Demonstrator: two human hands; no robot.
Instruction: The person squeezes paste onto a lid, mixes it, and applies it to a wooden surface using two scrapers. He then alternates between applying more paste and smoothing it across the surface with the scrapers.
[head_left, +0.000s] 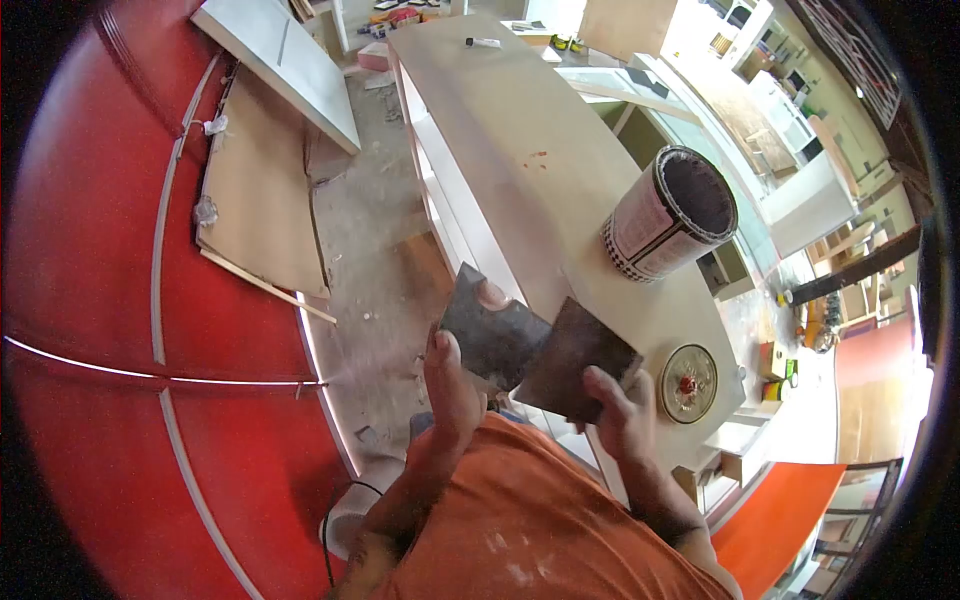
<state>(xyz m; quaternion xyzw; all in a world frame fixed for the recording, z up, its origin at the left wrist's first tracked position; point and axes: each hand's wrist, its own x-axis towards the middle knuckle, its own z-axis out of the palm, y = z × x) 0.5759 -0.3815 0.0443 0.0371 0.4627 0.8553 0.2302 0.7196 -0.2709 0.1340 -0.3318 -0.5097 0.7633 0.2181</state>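
My left hand (456,395) grips a thin dark spreader plate (490,338), thumb upright along its near edge. A small pinkish-brown dab (492,295) shows near this plate's far edge. In my right hand (625,412) is a second dark, squarish spreader (580,362), with my thumb pressed on its face. The two plates overlap slightly at their inner edges in this view, above the near side of a long beige worktop (500,130). An open, stained tin (650,225) stands beyond my right hand. Close to that hand lies a round, smeared lid (688,384).
Large red panels (90,250) line the left side. A white panel (280,70) and a brown board (265,180) lean there, beside the dusty floor (370,230). A small tube (483,43) lies at the worktop's far end. An orange panel (775,520) sits at lower right.
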